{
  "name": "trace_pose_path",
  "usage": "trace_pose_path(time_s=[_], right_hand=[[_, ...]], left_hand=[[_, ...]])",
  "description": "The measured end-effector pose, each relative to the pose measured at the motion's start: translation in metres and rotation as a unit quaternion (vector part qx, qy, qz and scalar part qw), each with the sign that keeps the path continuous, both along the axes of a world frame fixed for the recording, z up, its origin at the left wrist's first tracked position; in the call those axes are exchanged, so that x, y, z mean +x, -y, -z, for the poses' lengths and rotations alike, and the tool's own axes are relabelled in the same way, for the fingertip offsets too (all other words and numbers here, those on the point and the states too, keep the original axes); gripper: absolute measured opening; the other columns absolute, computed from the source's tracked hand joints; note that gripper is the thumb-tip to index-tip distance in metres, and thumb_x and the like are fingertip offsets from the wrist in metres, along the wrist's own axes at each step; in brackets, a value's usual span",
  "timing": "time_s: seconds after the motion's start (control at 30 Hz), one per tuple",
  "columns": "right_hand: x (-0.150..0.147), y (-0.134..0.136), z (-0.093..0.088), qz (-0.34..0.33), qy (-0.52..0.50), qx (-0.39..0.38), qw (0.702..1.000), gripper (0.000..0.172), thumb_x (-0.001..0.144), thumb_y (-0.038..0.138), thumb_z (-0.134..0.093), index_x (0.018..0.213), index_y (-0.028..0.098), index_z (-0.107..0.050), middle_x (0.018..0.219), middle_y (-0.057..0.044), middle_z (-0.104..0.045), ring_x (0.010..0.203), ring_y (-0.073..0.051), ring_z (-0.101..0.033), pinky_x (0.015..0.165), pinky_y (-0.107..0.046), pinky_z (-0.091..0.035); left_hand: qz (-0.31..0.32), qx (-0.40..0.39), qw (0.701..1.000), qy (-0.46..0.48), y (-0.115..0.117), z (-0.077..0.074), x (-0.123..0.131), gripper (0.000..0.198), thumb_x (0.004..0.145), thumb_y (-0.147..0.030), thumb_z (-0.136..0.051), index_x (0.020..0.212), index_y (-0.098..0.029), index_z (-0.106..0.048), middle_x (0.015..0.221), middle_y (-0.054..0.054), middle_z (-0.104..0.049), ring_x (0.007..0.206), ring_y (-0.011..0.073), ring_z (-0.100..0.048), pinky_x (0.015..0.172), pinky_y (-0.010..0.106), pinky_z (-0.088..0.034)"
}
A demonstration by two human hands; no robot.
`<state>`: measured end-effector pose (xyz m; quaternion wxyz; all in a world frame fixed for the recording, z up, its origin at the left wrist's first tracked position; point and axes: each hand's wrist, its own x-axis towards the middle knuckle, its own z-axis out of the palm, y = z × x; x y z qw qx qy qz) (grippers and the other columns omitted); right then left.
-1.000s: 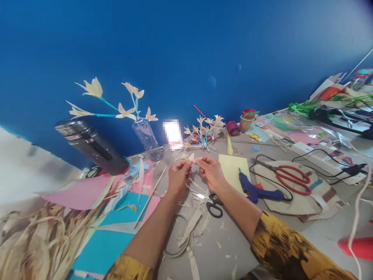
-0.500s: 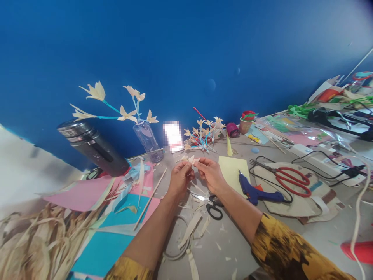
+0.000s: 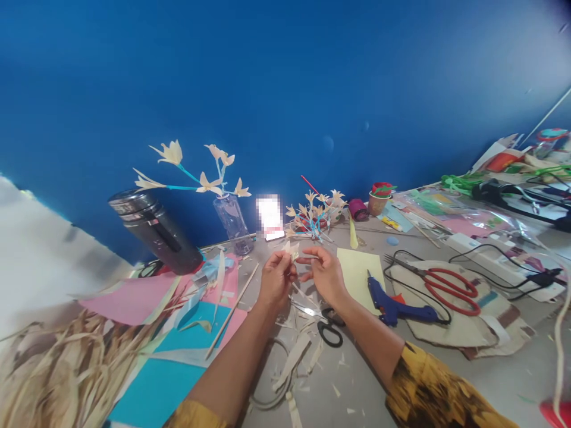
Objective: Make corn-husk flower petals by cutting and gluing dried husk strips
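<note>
My left hand (image 3: 275,278) pinches a small cream husk flower (image 3: 291,249) between thumb and fingertips, its petals pointing up. Just to its right, my right hand (image 3: 325,272) has its fingers apart, close beside the petals; nothing shows in it. Below the hands lie black-handled scissors (image 3: 331,334) among husk scraps (image 3: 294,359). Behind the hands, several finished husk flowers with blue stems (image 3: 316,214) lie in a bunch. More such flowers (image 3: 209,183) stand in a clear bottle (image 3: 234,226) to the left.
A blue glue gun (image 3: 399,308) and red-handled scissors (image 3: 452,290) lie on the right, near a white power strip (image 3: 504,267). At left stand a dark flask (image 3: 158,235), blue paper (image 3: 156,389) and a heap of dry husks (image 3: 53,380). A blue wall (image 3: 285,89) rises behind.
My right hand has let go of the husk flower and its fingers have spread apart. The flower stays in my left hand. The view has shifted slightly.
</note>
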<state>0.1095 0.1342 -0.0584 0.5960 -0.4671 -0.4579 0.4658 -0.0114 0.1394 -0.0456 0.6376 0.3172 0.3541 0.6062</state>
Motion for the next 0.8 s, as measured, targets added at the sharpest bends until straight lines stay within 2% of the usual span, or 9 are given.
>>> trace_pose_path(time_s=[0.1, 0.17, 0.23, 0.3, 0.4, 0.5, 0.6, 0.7, 0.8], right_hand=[[0.004, -0.001, -0.003, 0.001, 0.032, 0.006, 0.999, 0.025, 0.084, 0.038, -0.055, 0.098, 0.021, -0.066, 0.075, -0.003, -0.07, 0.041, -0.012, -0.055, 0.038, -0.024, -0.041], [0.005, -0.001, -0.004, 0.007, 0.061, 0.014, 0.998, 0.02, 0.084, 0.035, -0.056, 0.092, 0.022, -0.069, 0.061, 0.001, -0.065, 0.042, -0.014, -0.053, 0.043, -0.025, -0.041], [0.006, -0.002, -0.004, 0.018, 0.091, 0.019, 0.995, 0.01, 0.079, 0.026, -0.061, 0.08, 0.022, -0.071, 0.056, 0.001, -0.062, 0.053, -0.017, -0.057, 0.054, -0.027, -0.045], [0.005, -0.002, -0.002, 0.029, 0.115, 0.02, 0.993, 0.012, 0.071, 0.014, -0.064, 0.072, 0.023, -0.071, 0.066, 0.0, -0.066, 0.07, -0.019, -0.062, 0.067, -0.029, -0.048], [0.0, -0.003, 0.002, 0.03, 0.13, 0.012, 0.991, 0.027, 0.063, 0.003, -0.061, 0.077, 0.023, -0.072, 0.088, -0.001, -0.071, 0.086, -0.02, -0.064, 0.077, -0.03, -0.049], [-0.005, -0.001, 0.004, 0.01, 0.125, -0.015, 0.992, 0.023, 0.069, 0.006, -0.061, 0.085, 0.022, -0.069, 0.083, -0.002, -0.072, 0.068, -0.017, -0.066, 0.061, -0.028, -0.05], [-0.007, 0.001, 0.002, -0.003, 0.117, -0.044, 0.992, 0.007, 0.081, 0.022, -0.063, 0.088, 0.021, -0.063, 0.062, 0.001, -0.067, 0.042, -0.014, -0.055, 0.042, -0.024, -0.04], [-0.005, 0.002, -0.002, 0.01, 0.115, -0.056, 0.992, 0.024, 0.08, 0.04, -0.069, 0.089, 0.02, -0.059, 0.063, -0.001, -0.066, 0.046, -0.015, -0.057, 0.039, -0.022, -0.038], [-0.005, 0.002, -0.003, -0.012, 0.118, -0.041, 0.992, 0.031, 0.079, 0.044, -0.07, 0.094, 0.019, -0.06, 0.073, -0.002, -0.068, 0.055, -0.016, -0.062, 0.042, -0.022, -0.042]], left_hand=[[0.015, 0.001, 1.0, 0.018, 0.001, -0.001, 0.0, 0.043, 0.06, -0.039, -0.088, 0.074, -0.016, -0.055, 0.062, -0.007, -0.051, 0.048, 0.0045, -0.044, 0.047, 0.019, -0.036], [0.028, 0.002, 0.999, 0.027, 0.001, -0.001, 0.0, 0.041, 0.06, -0.037, -0.088, 0.073, -0.016, -0.056, 0.065, -0.006, -0.053, 0.051, 0.0054, -0.047, 0.05, 0.02, -0.039], [0.036, 0.004, 0.999, 0.033, 0.0, 0.0, 0.0, 0.039, 0.06, -0.036, -0.088, 0.071, -0.015, -0.057, 0.066, -0.004, -0.055, 0.057, 0.0074, -0.053, 0.056, 0.022, -0.044], [0.031, 0.006, 0.999, 0.036, -0.001, 0.002, 0.0, 0.036, 0.06, -0.033, -0.089, 0.069, -0.015, -0.059, 0.067, -0.003, -0.057, 0.064, 0.0095, -0.058, 0.065, 0.024, -0.049], [0.009, 0.006, 0.999, 0.034, -0.004, 0.006, 0.0, 0.031, 0.061, -0.028, -0.089, 0.069, -0.015, -0.062, 0.072, -0.001, -0.063, 0.076, 0.0112, -0.064, 0.074, 0.022, -0.049], [-0.003, 0.009, 0.999, 0.036, -0.006, 0.007, -0.001, 0.029, 0.062, -0.027, -0.088, 0.07, -0.016, -0.063, 0.078, 0.002, -0.069, 0.08, 0.0126, -0.066, 0.072, 0.021, -0.049], [0.001, 0.012, 0.999, 0.047, -0.006, 0.003, 0.0, 0.027, 0.064, -0.027, -0.087, 0.069, -0.016, -0.063, 0.079, 0.004, -0.071, 0.083, 0.0163, -0.069, 0.072, 0.023, -0.052], [0.004, 0.006, 0.998, 0.057, -0.003, -0.001, 0.002, 0.022, 0.068, -0.023, -0.083, 0.069, -0.015, -0.063, 0.077, 0.004, -0.071, 0.085, 0.0174, -0.071, 0.078, 0.026, -0.055], [0.028, -0.003, 0.999, 0.046, 0.001, -0.003, 0.005, 0.017, 0.075, -0.024, -0.078, 0.074, -0.014, -0.063, 0.08, 0.007, -0.072, 0.08, 0.0194, -0.071, 0.076, 0.031, -0.058]])
